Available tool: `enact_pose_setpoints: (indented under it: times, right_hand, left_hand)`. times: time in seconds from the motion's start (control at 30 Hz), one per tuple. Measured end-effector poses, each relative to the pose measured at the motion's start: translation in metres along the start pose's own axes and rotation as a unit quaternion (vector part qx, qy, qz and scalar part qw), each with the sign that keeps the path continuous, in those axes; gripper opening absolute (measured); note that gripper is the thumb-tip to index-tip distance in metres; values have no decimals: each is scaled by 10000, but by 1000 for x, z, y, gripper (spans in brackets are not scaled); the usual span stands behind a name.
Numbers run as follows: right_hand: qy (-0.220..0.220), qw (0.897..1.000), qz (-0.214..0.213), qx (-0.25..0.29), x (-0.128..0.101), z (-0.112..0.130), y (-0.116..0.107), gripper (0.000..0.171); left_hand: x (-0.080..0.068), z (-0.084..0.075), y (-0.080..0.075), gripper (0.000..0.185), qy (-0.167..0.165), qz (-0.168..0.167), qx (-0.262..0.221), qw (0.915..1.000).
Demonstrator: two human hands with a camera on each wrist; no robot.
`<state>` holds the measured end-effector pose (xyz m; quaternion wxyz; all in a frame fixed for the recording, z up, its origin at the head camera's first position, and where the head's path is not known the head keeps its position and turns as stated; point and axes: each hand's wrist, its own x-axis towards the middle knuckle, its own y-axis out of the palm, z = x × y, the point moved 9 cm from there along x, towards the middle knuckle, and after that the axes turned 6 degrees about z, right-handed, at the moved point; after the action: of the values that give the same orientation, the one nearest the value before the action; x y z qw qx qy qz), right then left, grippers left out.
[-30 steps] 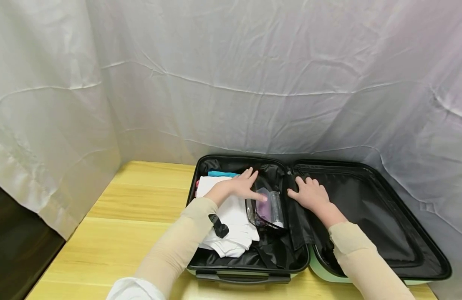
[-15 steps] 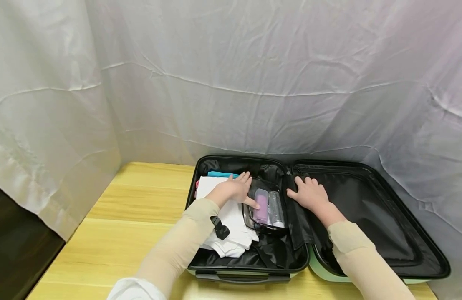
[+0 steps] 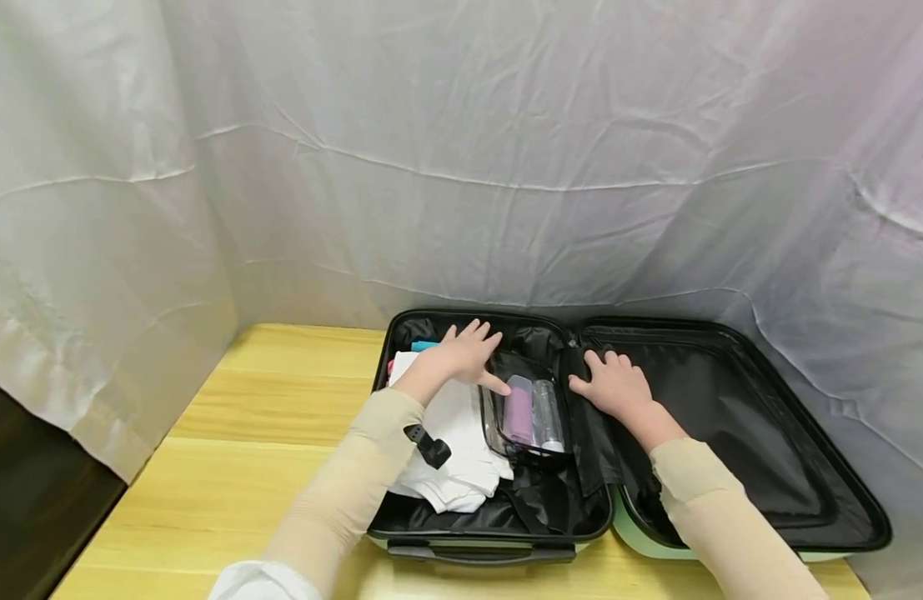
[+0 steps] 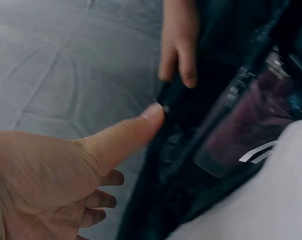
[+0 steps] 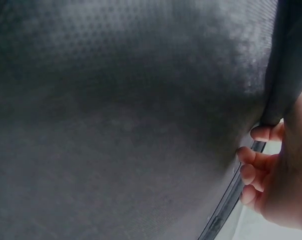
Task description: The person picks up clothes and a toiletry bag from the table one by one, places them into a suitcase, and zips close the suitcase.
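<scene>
Fingers (image 3: 489, 343) spread, the left hand (image 3: 453, 357) partly hides folded white cloth (image 3: 461, 433).

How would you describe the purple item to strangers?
Find the open suitcase on the wooden table. In its left half, right of the white cloth, lies a clear, black-edged pouch. Inside, the purple item stands out by colour from the clear one on its right.

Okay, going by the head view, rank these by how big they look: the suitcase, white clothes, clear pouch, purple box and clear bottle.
Largest to smallest:
1. suitcase
2. white clothes, partly covered
3. clear pouch
4. purple box and clear bottle: too alike to rank
</scene>
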<state>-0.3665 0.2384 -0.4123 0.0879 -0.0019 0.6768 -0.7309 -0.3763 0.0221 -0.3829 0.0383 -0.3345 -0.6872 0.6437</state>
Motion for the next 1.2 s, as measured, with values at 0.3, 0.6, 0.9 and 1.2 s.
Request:
enact_pose_setpoints:
  times: [0.3, 0.6, 0.9, 1.2]
  right_hand:
    - [-20, 10000, 39, 37, -1, 1, -1, 66]
    - [-37, 10000, 25, -3, 2, -1, 0, 66]
    - [-17, 10000, 59, 14, 6, -2, 2, 66]
    - [48, 9999, 115, 33, 4, -4, 1, 66]
  left_hand:
    - [-32, 7, -27, 93, 51, -282, -8, 9996]
    - [-75, 15, -59, 70, 636, -1664, 159, 9839]
    - [-122, 29, -71, 52, 793, -3046, 438, 9482]
    - [-147, 54, -54, 48, 94, -3549, 837, 9311]
